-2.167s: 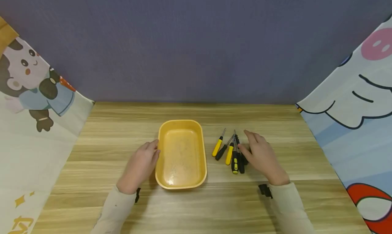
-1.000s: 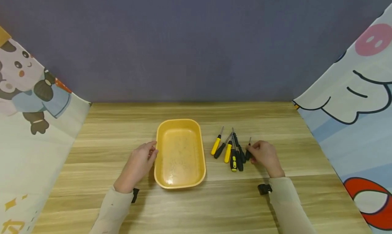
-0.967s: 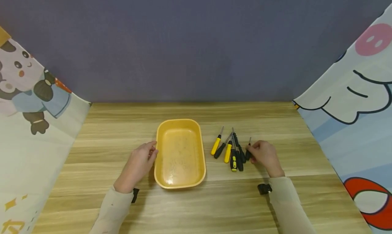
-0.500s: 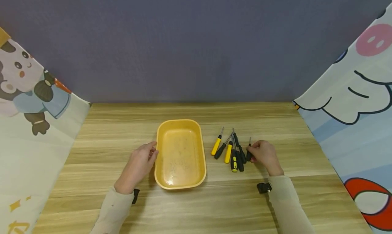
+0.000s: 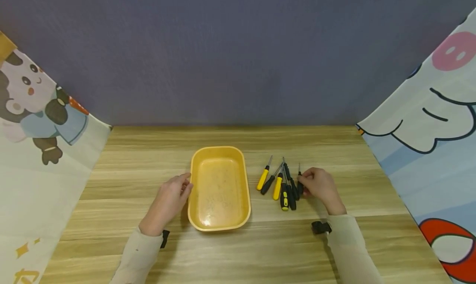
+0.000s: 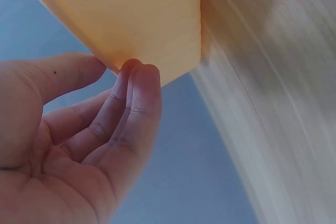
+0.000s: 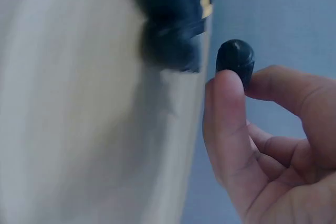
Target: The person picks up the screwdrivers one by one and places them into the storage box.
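My left hand is at the left side of a yellow plastic tray. In the left wrist view, its thumb and fingers pinch the tray's rim. With thumb and fingertips my right hand pinches a small black screwdriver, its shaft pointing away from me. The right wrist view shows the rounded end of that screwdriver's handle above the fingers. Just left of this hand, several screwdrivers lie in a cluster, among them a black-and-yellow one and a yellow one.
Another yellow-handled screwdriver and a black one lie between tray and cluster. All rest on a wood-grain table. A dark blue-grey panel stands behind, with cartoon-printed sheets at both sides.
My right hand, spread beside the cluster at first, has closed its fingertips on the small black screwdriver and shifted it slightly left in the last half second. The left hand stays at the tray.
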`<act>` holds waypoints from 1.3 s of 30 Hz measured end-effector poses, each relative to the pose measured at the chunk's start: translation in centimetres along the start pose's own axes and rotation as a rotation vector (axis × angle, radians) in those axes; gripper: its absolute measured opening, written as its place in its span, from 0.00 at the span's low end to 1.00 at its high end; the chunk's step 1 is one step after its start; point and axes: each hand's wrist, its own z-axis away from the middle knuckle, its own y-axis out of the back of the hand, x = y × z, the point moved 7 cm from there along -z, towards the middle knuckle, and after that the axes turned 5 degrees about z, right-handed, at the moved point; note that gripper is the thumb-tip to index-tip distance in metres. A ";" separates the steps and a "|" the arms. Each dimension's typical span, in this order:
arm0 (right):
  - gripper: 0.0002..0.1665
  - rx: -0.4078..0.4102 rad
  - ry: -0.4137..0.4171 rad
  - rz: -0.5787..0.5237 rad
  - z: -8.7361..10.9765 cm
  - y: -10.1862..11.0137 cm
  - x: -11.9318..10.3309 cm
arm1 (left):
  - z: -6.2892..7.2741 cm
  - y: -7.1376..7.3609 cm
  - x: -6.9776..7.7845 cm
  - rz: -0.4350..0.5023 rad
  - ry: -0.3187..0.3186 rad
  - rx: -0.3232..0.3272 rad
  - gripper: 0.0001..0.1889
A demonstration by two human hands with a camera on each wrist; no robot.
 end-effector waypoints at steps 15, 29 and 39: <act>0.13 -0.056 0.178 -0.082 -0.7 -0.8 -9.3 | 0.0 0.0 -0.3 0.024 0.016 -0.018 0.19; 0.12 -0.117 0.335 -0.060 -1.4 -4.3 -19.2 | -0.2 -0.5 -0.5 0.029 0.037 -0.033 0.19; 0.08 -0.188 0.422 0.003 -1.7 -8.5 -24.1 | -0.3 -0.4 -0.3 0.040 0.040 -0.040 0.19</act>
